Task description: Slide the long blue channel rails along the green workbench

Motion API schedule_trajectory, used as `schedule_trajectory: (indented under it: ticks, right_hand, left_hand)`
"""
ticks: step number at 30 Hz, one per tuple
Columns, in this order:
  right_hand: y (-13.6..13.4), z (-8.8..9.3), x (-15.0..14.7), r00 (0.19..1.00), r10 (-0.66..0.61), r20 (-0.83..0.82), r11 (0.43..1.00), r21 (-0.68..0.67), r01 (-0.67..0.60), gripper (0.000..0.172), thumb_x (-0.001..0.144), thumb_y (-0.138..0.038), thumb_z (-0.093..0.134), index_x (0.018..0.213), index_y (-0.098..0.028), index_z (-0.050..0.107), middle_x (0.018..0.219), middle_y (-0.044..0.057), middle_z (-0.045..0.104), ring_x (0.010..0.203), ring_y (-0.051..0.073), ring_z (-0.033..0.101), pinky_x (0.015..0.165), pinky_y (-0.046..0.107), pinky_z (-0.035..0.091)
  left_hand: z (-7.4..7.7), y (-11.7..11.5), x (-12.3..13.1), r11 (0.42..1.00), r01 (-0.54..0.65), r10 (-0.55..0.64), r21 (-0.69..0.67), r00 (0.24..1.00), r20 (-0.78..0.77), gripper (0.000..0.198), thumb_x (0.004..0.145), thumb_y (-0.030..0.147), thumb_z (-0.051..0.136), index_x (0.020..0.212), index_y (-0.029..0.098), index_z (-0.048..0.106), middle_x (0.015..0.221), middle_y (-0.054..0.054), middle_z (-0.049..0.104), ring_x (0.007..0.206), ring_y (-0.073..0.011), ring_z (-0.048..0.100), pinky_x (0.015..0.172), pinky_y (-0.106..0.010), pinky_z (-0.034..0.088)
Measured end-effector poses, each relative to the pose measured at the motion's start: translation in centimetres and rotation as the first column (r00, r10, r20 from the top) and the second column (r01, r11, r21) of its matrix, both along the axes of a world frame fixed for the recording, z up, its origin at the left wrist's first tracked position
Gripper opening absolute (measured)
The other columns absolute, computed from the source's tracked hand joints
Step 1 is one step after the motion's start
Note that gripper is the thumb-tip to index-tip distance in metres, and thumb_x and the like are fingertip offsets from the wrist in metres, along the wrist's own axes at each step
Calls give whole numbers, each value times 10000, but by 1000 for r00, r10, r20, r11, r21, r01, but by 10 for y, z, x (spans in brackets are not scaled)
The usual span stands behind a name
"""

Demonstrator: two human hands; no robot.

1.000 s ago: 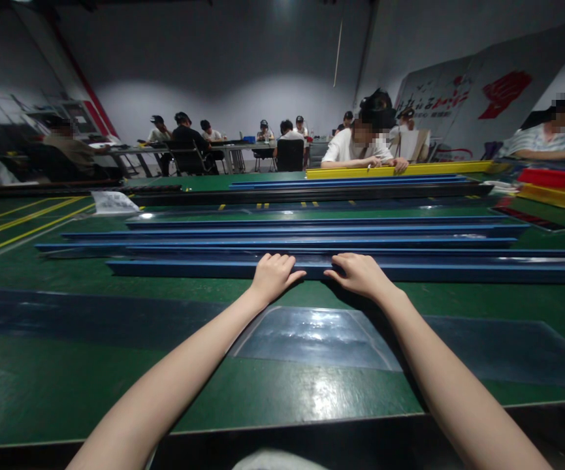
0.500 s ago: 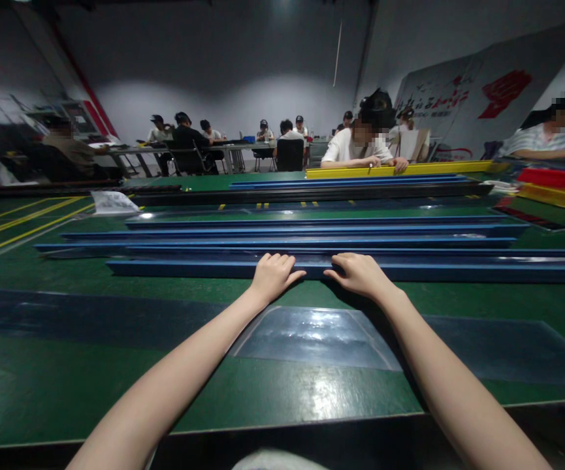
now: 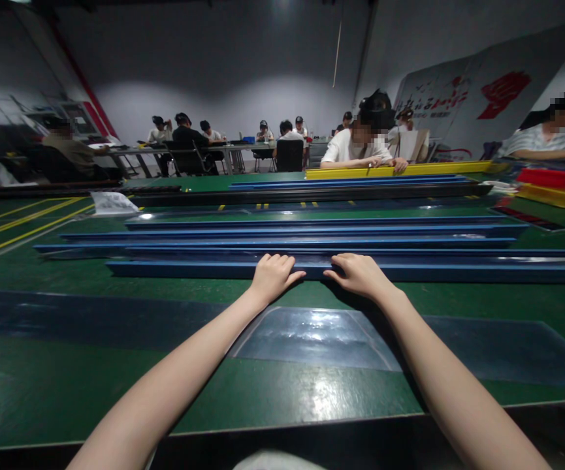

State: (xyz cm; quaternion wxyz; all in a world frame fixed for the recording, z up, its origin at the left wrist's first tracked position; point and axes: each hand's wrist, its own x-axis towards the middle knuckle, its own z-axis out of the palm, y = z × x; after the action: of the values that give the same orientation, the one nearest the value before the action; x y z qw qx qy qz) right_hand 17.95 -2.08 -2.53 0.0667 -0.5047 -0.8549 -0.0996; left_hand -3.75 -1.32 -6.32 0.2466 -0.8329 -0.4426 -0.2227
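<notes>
Both hands rest on the nearest long blue channel (image 3: 204, 269), which lies across the green table (image 3: 311, 398). My left hand (image 3: 273, 274) curls its fingers over the near wall of the channel, thumb along the front. A short gap to the right, my right hand (image 3: 358, 273) grips the same wall, its thumb pointing towards the left one. The fingertips of both are hidden inside the channel. Just behind lie several more blue channels (image 3: 287, 240), parallel to it. Under my forearms a clear plastic sheet (image 3: 316, 333) lies flat on the table.
Farther back are a black bar (image 3: 311, 194) and a yellow bar (image 3: 424, 170), where a co-worker (image 3: 360, 147) leans in. A crumpled plastic bag (image 3: 113, 202) lies at left. Red (image 3: 554, 177) and yellow trays (image 3: 554, 194) stand at right. Other people sit at tables behind.
</notes>
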Motion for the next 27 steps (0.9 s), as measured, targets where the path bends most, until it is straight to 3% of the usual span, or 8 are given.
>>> schedule_trajectory:
  ticks: [27]
  right_hand:
    - [-1,0,0,1000,-4,-1,1000,-6,4,310,851,-435,383,840,-190,573,871,66,654,806,185,592,581,250,293]
  left_hand:
    - [1,-1,0,1000,1,-1,-12,1000,0,402,860,513,371,775,163,552,717,-39,621,685,-174,542,621,-305,286]
